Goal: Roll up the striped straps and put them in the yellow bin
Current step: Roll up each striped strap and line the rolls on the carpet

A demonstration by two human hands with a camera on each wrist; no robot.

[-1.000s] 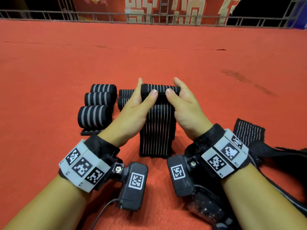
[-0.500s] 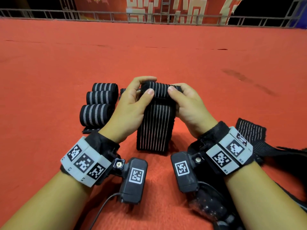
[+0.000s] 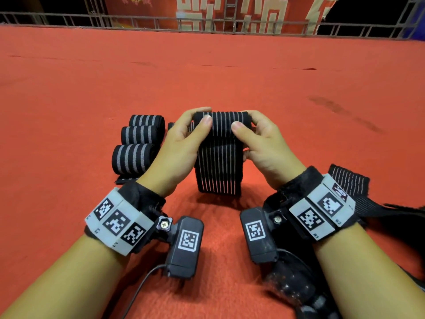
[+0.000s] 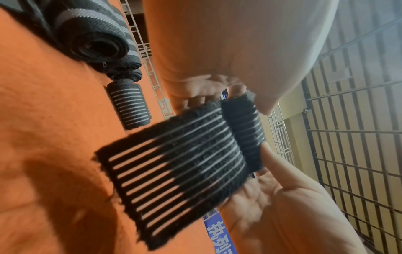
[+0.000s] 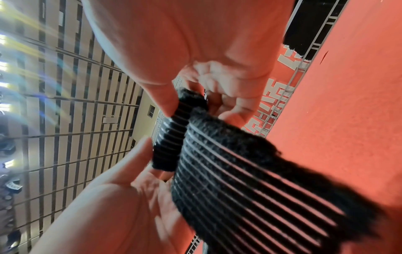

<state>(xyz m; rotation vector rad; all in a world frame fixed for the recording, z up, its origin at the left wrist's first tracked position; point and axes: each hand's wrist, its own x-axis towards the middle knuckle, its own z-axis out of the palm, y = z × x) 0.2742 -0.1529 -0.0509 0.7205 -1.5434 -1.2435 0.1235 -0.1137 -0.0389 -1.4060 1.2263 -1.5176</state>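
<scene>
- A wide red carpet (image 3: 230,72) runs back to a metal railing (image 3: 138,20) and a red banner (image 3: 230,10).
- Both the left hand (image 3: 181,143) and right hand (image 3: 264,143) pinch the strap (image 3: 219,157), thumbs on its rolled top; its tail now hangs shorter and the hands are nearer than before.
- Three finished rolls (image 3: 135,143) lie on the left.
- Only the left wrist view shows a thin-striped roll (image 4: 130,106) behind.

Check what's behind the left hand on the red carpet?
Behind the left hand, the head view shows only a sliver of a thin-striped rolled strap on the red carpet. The left wrist view shows it whole. Anything beyond it is hidden.
</scene>
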